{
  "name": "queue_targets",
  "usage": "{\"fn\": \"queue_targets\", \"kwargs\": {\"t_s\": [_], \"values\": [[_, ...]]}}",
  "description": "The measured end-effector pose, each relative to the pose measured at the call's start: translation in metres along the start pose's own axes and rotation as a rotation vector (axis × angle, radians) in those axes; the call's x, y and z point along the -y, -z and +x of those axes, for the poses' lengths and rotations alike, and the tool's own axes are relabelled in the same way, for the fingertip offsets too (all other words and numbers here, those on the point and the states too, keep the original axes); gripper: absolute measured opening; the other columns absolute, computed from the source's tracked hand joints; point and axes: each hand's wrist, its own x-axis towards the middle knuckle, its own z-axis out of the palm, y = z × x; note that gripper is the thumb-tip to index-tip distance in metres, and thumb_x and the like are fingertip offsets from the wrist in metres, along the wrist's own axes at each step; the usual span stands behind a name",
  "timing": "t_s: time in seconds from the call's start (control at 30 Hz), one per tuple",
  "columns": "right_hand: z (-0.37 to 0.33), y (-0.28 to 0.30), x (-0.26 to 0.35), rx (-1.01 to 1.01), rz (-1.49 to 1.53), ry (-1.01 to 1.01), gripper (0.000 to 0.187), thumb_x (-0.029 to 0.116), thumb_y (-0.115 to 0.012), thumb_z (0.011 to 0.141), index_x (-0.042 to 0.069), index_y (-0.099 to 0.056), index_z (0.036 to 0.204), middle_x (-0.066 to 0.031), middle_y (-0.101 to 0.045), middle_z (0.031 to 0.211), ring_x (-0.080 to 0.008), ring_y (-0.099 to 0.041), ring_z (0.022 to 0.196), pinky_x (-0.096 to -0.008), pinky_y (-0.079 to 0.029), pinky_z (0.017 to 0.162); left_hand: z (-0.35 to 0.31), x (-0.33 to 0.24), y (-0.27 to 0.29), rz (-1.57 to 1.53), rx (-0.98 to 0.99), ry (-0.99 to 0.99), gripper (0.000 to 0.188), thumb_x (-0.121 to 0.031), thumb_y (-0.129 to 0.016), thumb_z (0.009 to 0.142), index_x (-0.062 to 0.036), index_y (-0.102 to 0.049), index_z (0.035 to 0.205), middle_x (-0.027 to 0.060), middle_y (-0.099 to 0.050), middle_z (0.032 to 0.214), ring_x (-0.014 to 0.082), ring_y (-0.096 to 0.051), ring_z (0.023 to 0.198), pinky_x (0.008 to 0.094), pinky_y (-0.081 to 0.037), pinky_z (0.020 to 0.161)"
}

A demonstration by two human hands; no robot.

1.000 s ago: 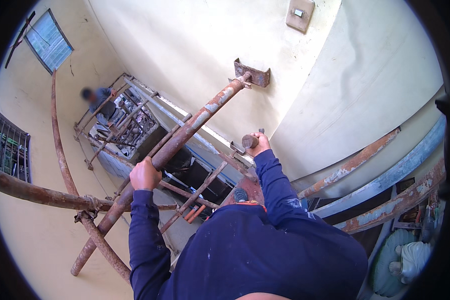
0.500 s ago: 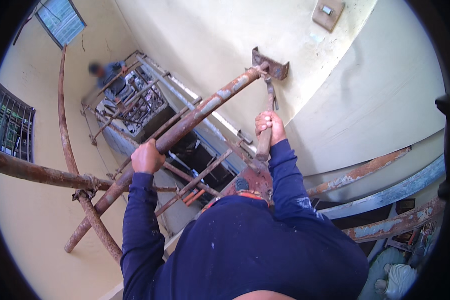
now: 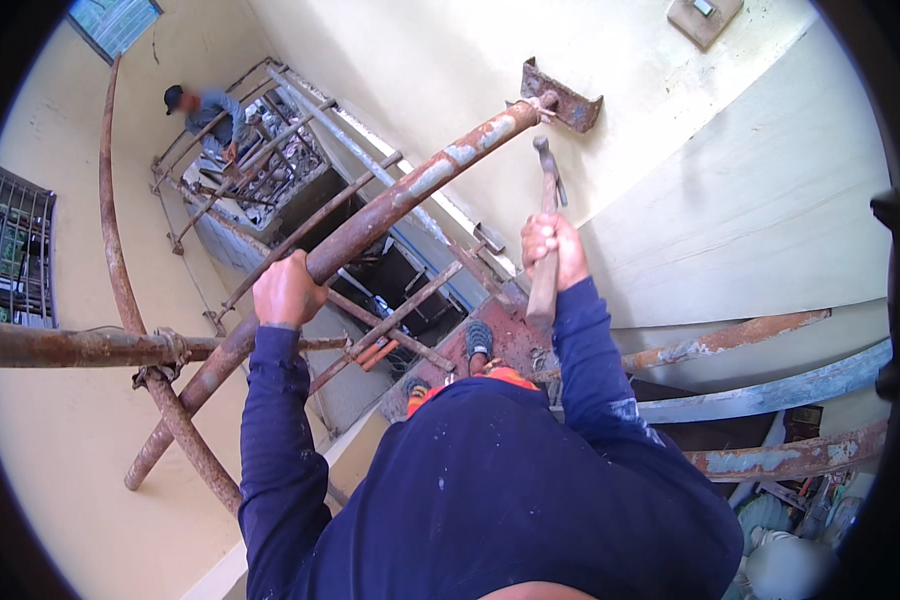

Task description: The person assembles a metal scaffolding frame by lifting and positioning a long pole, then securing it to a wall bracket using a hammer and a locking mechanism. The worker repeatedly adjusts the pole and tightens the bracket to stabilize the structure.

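My left hand (image 3: 288, 290) is closed around a thick rusty scaffold pipe (image 3: 400, 205) that slants up to the right. At its far end, the pipe meets a rusty metal base plate (image 3: 562, 95) against the wall. In my right hand (image 3: 560, 250) is a claw hammer (image 3: 544, 285), gripped by its wooden handle. The hammer head points up and sits apart from the pipe's end, just below the plate.
A person (image 3: 210, 125) works on scaffolding over rubble at the back left. Another rusty pipe (image 3: 80, 345) crosses the left side, joined by a clamp (image 3: 160, 375). Curved rails (image 3: 770, 388) run at right. My feet (image 3: 478, 338) stand on a reddish platform.
The hammer has come away from the pipe's end. My left hand stays on the pipe. The view has shifted, so my feet now show more.
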Motion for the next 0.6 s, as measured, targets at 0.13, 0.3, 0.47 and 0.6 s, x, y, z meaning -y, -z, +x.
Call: {"fn": "queue_targets", "kwargs": {"t_s": [0.13, 0.3, 0.47, 0.6], "values": [[-0.013, 0.041, -0.002, -0.337, 0.282, 0.166, 0.023, 0.012, -0.053, 0.094, 0.013, -0.047, 0.071, 0.0060, -0.046, 0.064, -0.0052, -0.050, 0.054, -0.0239, -0.050, 0.059, 0.006, -0.003, -0.001, -0.028, 0.008, 0.023, 0.030, -0.022, -0.077, 0.071, -0.0080, -0.071, 0.096, 0.0214, -0.074, 0.090, 0.0395, -0.072, 0.088, 0.0475, -0.057, 0.080], [0.001, -0.045, 0.021, -0.067, 0.324, 0.047, 0.021, 0.011, -0.052, 0.094, 0.011, -0.049, 0.073, 0.0053, -0.047, 0.065, -0.0053, -0.050, 0.056, -0.0241, -0.049, 0.058, 0.002, -0.001, -0.003, -0.053, 0.028, 0.039, 0.028, -0.021, -0.075, 0.070, -0.0081, -0.070, 0.095, 0.0218, -0.073, 0.088, 0.0407, -0.071, 0.087, 0.0479, -0.057, 0.079], [-0.039, -0.019, 0.032, -0.095, 0.016, 0.028, 0.011, 0.010, -0.053, 0.097, 0.008, -0.050, 0.086, 0.0061, -0.049, 0.067, -0.0036, -0.051, 0.054, -0.0229, -0.050, 0.056, 0.007, -0.003, 0.000, -0.061, 0.007, 0.048, 0.028, -0.022, -0.075, 0.070, -0.0082, -0.069, 0.094, 0.0221, -0.072, 0.086, 0.0415, -0.071, 0.084, 0.0488, -0.057, 0.076], [-0.074, 0.047, 0.027, -0.456, 0.408, -0.055, 0.018, 0.012, -0.054, 0.095, 0.010, -0.049, 0.078, 0.0057, -0.051, 0.068, -0.0038, -0.052, 0.054, -0.0234, -0.050, 0.055, 0.007, 0.002, -0.002, -0.040, 0.060, 0.050, 0.030, -0.023, -0.077, 0.068, -0.0080, -0.068, 0.093, 0.0228, -0.071, 0.081, 0.0427, -0.070, 0.081, 0.0501, -0.056, 0.074]]}}
